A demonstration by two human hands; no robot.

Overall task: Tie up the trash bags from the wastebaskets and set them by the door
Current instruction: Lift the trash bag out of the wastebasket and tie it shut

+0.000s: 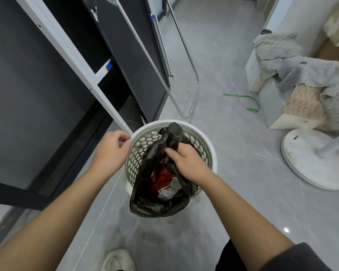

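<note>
A white perforated wastebasket (207,151) stands on the grey floor in the middle of the view. A thin black trash bag (159,200) with a knotted top hangs above its near side, and red and white packaging shows through the plastic. My right hand (186,161) is shut on the bag's neck just below the knot. My left hand (112,151) grips the basket's left rim with curled fingers.
A dark cabinet with a white frame (70,55) stands at the left. A chrome tube rack (192,98) leans behind the basket. At the right are boxes draped with grey and beige fabric (305,89), a green strap (249,100) and a white round fan base (309,163). My shoe (118,260) shows at the bottom.
</note>
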